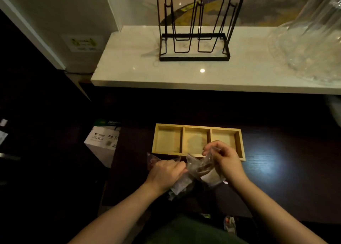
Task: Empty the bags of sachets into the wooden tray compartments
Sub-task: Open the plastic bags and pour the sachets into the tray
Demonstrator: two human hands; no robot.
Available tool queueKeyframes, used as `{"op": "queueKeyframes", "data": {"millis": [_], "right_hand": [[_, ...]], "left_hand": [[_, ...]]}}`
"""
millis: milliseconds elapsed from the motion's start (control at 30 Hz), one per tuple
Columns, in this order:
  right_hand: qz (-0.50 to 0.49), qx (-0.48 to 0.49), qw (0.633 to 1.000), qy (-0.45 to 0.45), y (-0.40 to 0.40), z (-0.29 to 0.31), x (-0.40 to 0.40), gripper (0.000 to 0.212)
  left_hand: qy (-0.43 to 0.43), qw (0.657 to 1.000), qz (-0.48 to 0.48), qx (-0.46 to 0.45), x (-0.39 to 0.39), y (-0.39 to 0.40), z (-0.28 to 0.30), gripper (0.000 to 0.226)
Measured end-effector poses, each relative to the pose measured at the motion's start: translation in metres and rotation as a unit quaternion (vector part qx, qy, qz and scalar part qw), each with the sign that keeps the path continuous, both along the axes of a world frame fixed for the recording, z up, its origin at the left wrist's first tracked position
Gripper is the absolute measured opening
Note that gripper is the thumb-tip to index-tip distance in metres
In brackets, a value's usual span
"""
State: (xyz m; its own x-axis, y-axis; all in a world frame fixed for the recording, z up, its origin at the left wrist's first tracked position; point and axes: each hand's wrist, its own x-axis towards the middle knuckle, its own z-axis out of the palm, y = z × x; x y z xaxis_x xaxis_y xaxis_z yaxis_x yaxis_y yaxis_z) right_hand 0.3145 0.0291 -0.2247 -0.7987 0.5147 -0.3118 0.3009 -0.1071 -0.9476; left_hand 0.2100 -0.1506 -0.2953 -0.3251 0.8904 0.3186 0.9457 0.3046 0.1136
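Observation:
A wooden tray [197, 127] with three side-by-side compartments lies on the dark table; all three look bare. Just in front of it I hold a clear plastic bag of brown sachets [201, 168] with both hands. My left hand [167, 172] grips the bag's left side, fingers curled round the plastic. My right hand [224, 158] pinches the bag's upper edge over the tray's near rim, by the right compartment. Another clear bag [154, 159] pokes out behind my left hand. The sachets are blurred inside the plastic.
A white marble counter [203, 77] stands behind the tray with a black wire rack [194, 46] and a large glass vessel [310, 46] on it. A white A4 paper box [103, 142] sits left of the table. Small packets [229, 223] lie near my lap.

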Motion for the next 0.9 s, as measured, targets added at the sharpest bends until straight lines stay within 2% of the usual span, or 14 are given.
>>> {"op": "queueKeyframes", "data": {"millis": [100, 400, 500, 600, 700, 800, 900], "right_hand": [[-0.016, 0.002, 1.000, -0.011, 0.003, -0.005, 0.008, 0.033], [-0.056, -0.035, 0.998, 0.015, 0.011, -0.018, 0.024, 0.032], [-0.046, -0.045, 0.998, 0.023, 0.009, -0.021, 0.025, 0.031], [-0.027, -0.061, 0.997, 0.033, 0.009, -0.022, 0.026, 0.027], [-0.013, -0.054, 0.998, 0.034, 0.011, -0.020, 0.025, 0.026], [-0.006, -0.031, 0.999, 0.027, 0.016, -0.021, 0.026, 0.039], [-0.012, -0.013, 1.000, 0.026, 0.019, -0.023, 0.026, 0.029]], "left_hand": [[-0.005, 0.999, 0.008, -0.041, 0.003, 0.007, -0.010, 0.030], [-0.027, 0.983, 0.054, -0.174, -0.002, 0.024, -0.006, 0.030], [-0.059, 0.980, 0.083, -0.171, 0.002, 0.026, 0.004, 0.031], [-0.142, 0.978, 0.096, -0.115, 0.009, 0.035, 0.023, 0.038], [-0.291, 0.953, 0.057, -0.059, 0.019, 0.056, 0.053, 0.033], [-0.429, 0.897, 0.027, -0.107, 0.030, 0.078, 0.077, 0.030], [-0.478, 0.866, 0.038, -0.143, 0.030, 0.084, 0.078, 0.031]]}}
